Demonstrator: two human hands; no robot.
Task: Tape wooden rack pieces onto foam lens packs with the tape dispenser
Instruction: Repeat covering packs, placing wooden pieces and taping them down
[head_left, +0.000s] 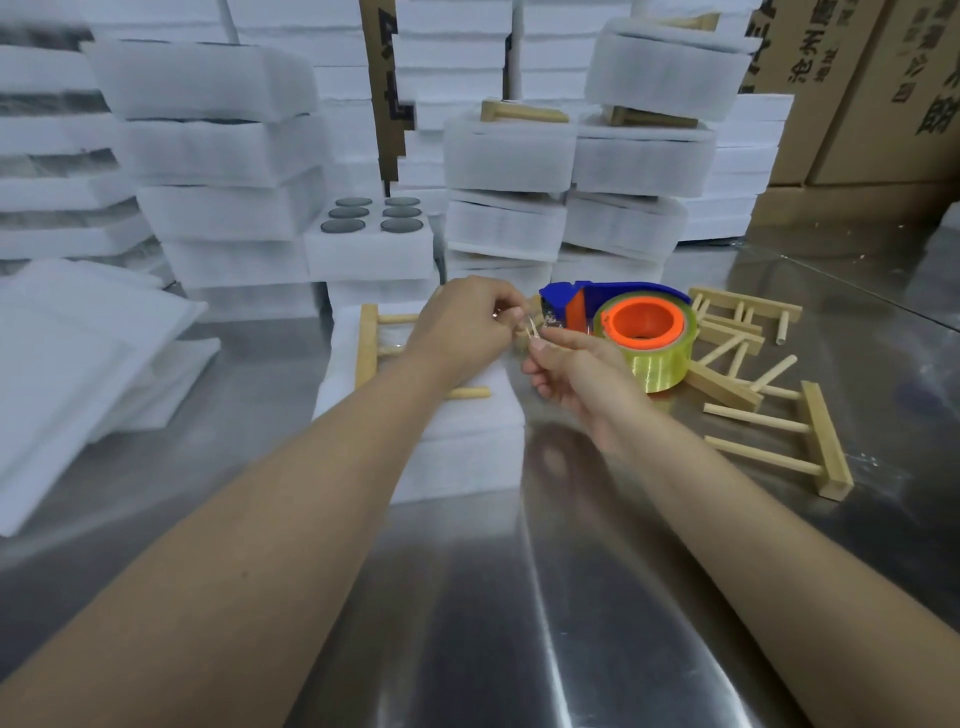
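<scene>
Your forearms reach in over the steel tabletop (519, 613) from its near edge. Your right hand (582, 382) is held just beside the tape dispenser (631, 325), with thumb and forefinger closed in a pinch on a clear tape strip (531, 330). Your left hand (460, 325) meets it from the other side, its fingers (501, 306) curled and nipping the same strip. The strip is blurred and its extent cannot be judged.

Under the left hand a foam lens pack (467, 447) lies flat on the tabletop with a wooden rack piece (368, 343) on top of it. The dispenser is blue, with an orange core and a yellowish roll, and sits just right of that pack. Loose rack pieces (779, 410) lie heaped to its right, and foam sheets (78, 364) lie at the left.

Behind these stand stacked foam packs (509, 156). One open pack (371, 249) shows six dark lenses (343, 225). Cardboard cartons (857, 104) stand at the far right.
</scene>
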